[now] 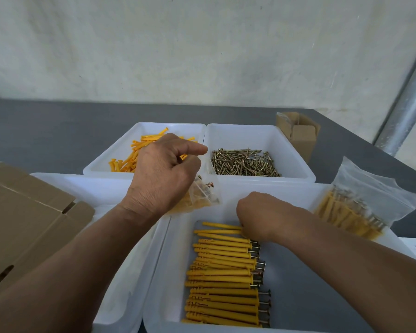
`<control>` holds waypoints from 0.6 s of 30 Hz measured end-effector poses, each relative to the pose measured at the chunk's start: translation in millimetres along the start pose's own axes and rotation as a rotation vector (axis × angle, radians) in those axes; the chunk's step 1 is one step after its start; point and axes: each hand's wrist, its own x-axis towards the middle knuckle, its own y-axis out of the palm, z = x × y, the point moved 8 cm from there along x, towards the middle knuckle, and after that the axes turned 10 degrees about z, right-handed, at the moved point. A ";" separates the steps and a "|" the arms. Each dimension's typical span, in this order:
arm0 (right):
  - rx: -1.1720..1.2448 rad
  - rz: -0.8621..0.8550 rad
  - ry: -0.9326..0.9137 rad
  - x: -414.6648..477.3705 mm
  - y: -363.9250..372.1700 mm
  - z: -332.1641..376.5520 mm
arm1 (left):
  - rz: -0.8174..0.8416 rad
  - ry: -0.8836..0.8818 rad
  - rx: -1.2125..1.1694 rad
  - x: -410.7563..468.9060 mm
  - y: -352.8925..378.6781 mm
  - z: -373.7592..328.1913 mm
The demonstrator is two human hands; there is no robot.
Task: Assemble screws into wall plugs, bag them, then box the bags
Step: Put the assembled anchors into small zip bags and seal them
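Observation:
My left hand (pixel 163 174) holds a clear plastic bag (pixel 202 193) with several yellow plugs and screws inside, above the near bins. My right hand (pixel 257 216) reaches down into the front bin (pixel 168 272), its fingers curled on the top plugs of a row of assembled yellow plugs with screws (pixel 223 272). A filled, sealed bag (pixel 360 207) lies on the right rim of that bin. Behind, one bin holds loose yellow plugs (pixel 127 157), another loose brass screws (pixel 245 162).
A large open cardboard box (pixel 27 224) sits at the left. A small open cardboard box (pixel 298 133) stands at the back right on the grey table (pixel 58 131). A metal pole (pixel 406 109) rises at the right. Another white bin (pixel 87 186) lies under my left arm.

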 end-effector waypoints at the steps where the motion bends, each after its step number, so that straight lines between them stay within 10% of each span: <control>1: -0.004 -0.001 -0.006 0.3 -0.2 1.0 | 0.000 0.000 0.000 0.0 -0.2 -0.2; 18: 0.032 0.022 -0.041 -0.6 -0.2 6.6 | 0.001 0.000 0.016 -0.4 -0.2 -1.9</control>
